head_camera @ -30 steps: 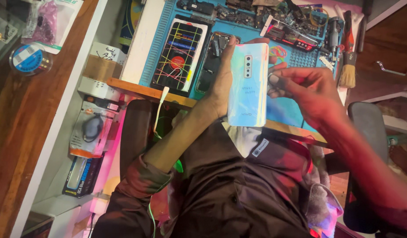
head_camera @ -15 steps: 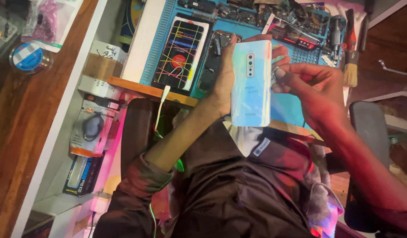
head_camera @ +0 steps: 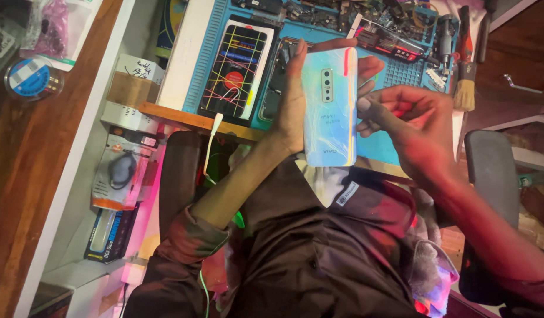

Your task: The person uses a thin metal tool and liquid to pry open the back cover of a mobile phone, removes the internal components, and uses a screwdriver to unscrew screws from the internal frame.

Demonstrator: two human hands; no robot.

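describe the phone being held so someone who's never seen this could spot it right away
Start at the blue work mat on the bench; in front of it the left hand holds up a pale iridescent blue-white phone, back facing the camera. Unlike the dark phone with coloured lines on its screen lying on the mat, it shows a vertical camera strip.

Lit phone screen up top, black with coloured crisscross lines. Blister-packed mouse at left, a brown-taped white box above it, dark flat package below.
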